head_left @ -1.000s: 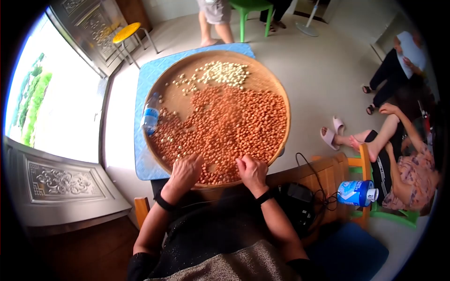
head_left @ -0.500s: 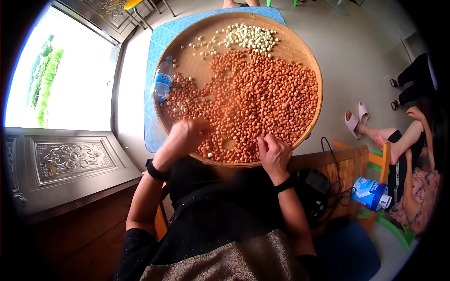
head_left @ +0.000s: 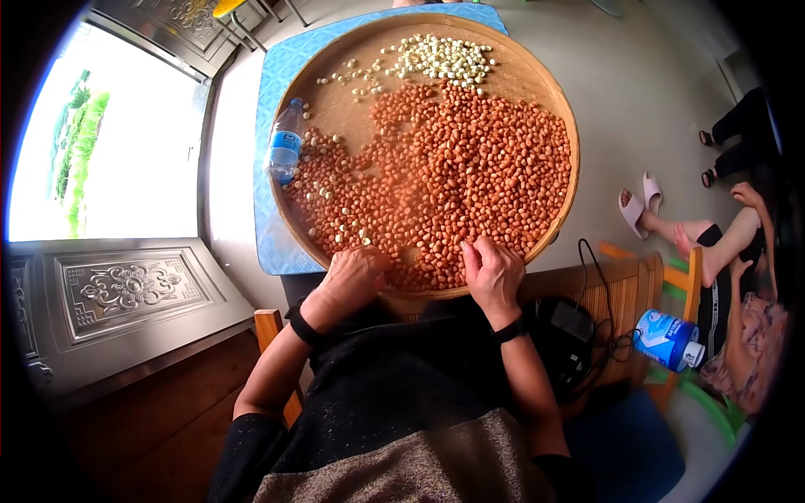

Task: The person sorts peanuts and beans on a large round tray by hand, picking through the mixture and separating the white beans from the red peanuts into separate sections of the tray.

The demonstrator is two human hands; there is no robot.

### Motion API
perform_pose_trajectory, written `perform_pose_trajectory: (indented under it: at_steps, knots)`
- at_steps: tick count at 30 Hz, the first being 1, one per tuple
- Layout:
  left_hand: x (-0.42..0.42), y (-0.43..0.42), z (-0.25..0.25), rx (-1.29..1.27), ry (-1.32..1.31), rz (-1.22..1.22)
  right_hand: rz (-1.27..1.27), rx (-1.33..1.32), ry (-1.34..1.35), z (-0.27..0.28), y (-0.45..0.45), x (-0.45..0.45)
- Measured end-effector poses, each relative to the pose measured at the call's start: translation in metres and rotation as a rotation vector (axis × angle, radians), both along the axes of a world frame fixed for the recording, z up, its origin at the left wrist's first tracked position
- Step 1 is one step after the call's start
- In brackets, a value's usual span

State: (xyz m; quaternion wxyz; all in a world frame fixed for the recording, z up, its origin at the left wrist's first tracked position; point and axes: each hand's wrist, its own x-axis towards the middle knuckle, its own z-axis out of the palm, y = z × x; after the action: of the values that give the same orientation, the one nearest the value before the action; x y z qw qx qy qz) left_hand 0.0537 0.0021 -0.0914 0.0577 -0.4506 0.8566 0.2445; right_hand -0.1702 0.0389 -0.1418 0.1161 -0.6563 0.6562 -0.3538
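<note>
A wide round woven tray [head_left: 537,71] holds a broad layer of reddish-brown seeds [head_left: 478,168] that look like lotus seeds. Pale cream seeds [head_left: 444,59] form a patch at its far side, and a few more lie scattered on the left. My left hand [head_left: 356,275] is at the near left rim with its fingers curled down at the brown seeds; the fingertips are hidden and slightly blurred. At the near rim further right, my right hand [head_left: 495,277] has thumb and forefinger pinched together over the seeds. Anything between those fingertips is too small to make out.
A clear plastic bottle [head_left: 286,142] lies on the tray's left rim. Beneath the tray is a blue patterned tabletop [head_left: 272,84]. To my right are a wooden bench [head_left: 629,293], a black cable, a blue bottle [head_left: 662,338] and a seated person [head_left: 742,352].
My left hand has moved down and right to the near rim, uncovering several pale seeds among the brown ones. My right hand keeps its pinched pose in nearly the same place.
</note>
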Motion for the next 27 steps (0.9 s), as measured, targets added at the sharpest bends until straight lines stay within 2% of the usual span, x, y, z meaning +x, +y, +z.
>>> perform_pose_trajectory:
  at_steps: [5, 8, 9, 11, 13, 16, 19, 21, 27]
  knots:
    - [-0.002, -0.020, 0.013, 0.029, 0.078, 0.098, 0.021, 0.026, -0.041, 0.000, 0.000, -0.002]
    - [0.004, -0.045, 0.014, -0.139, 0.182, 0.152, 0.017, -0.012, -0.013, 0.003, 0.000, 0.000]
    - [0.001, -0.055, 0.021, -0.264, 0.316, 0.196, 0.020, -0.014, -0.013, 0.004, 0.000, 0.000]
    - [-0.007, -0.069, 0.037, -0.386, 0.511, 0.484, 0.009, 0.028, 0.016, 0.004, 0.001, -0.001]
    - [-0.014, -0.073, 0.055, -0.339, 0.684, 0.665, 0.006, 0.023, 0.012, 0.003, 0.001, -0.001]
    - [-0.002, -0.067, 0.038, -0.306, 0.548, 0.590, 0.003, 0.018, 0.009, 0.001, 0.001, -0.001]
    - [0.008, -0.043, 0.016, -0.163, 0.352, 0.418, 0.009, 0.019, 0.005, 0.002, 0.001, -0.001]
    - [0.011, -0.029, 0.003, -0.127, 0.235, 0.412, 0.019, 0.021, -0.003, 0.002, 0.000, 0.000]
    - [0.009, -0.016, -0.007, -0.158, 0.181, 0.358, 0.014, 0.009, 0.011, 0.005, -0.001, 0.001]
